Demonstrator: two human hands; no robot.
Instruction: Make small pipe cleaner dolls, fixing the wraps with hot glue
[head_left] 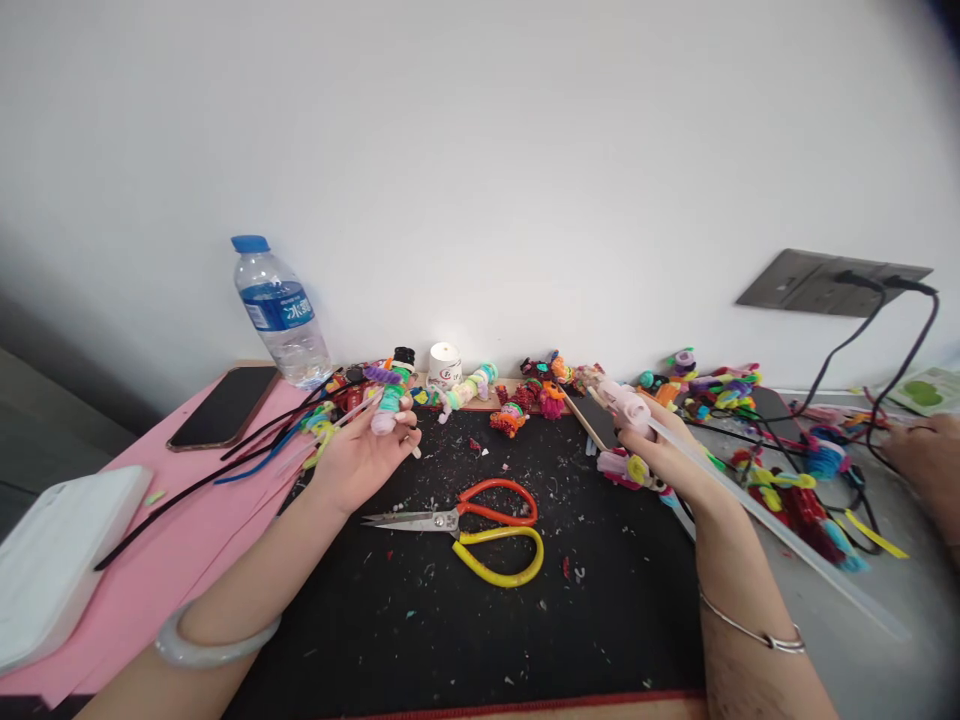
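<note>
In my left hand (356, 460) a small pipe-cleaner figure (391, 398) is held upright between the fingers. It has a black top, a purple band and a teal and pale pink body. My right hand (670, 450) is wrapped round a pale pink glue gun (628, 408). A long translucent glue stick (780, 525) runs out of its back, over my right wrist. The gun's nozzle points away to the left, apart from the figure. Between my hands, scissors (448, 521) with one red and one yellow handle lie on the black mat (450, 645).
Several pipe-cleaner figures (512, 415) and a white paper cup (445, 368) line the wall. At left are a water bottle (281, 320), a phone (223, 408), pink sheets (180, 520) and a white box (71, 560). Cables (904, 380) and another person's hand (926, 455) are at right.
</note>
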